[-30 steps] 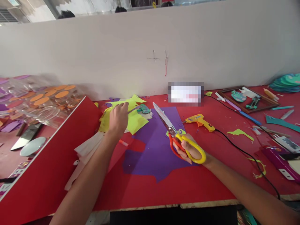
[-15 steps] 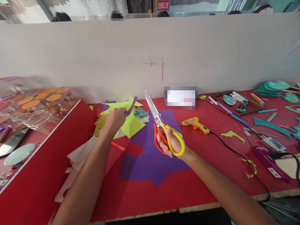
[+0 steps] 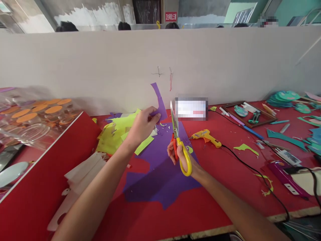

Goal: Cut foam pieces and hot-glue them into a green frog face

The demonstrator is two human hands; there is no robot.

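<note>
Near the centre of the frame, our left hand (image 3: pixel 144 124) has its thumb and fingers together on a purple piece (image 3: pixel 161 106), whose narrow end stands up against the wall (image 3: pixel 105 70). Just right of it, our right hand (image 3: pixel 181 157) has its grip wrapped round the handles of the scissors (image 3: pixel 175 131), tips up; the blades look slightly parted and clear of the piece. To cut well, we should pinch close to the line — a thin strip likely bends — hold our fingertips off the blades' path, and turn the piece rather than the scissors.
</note>
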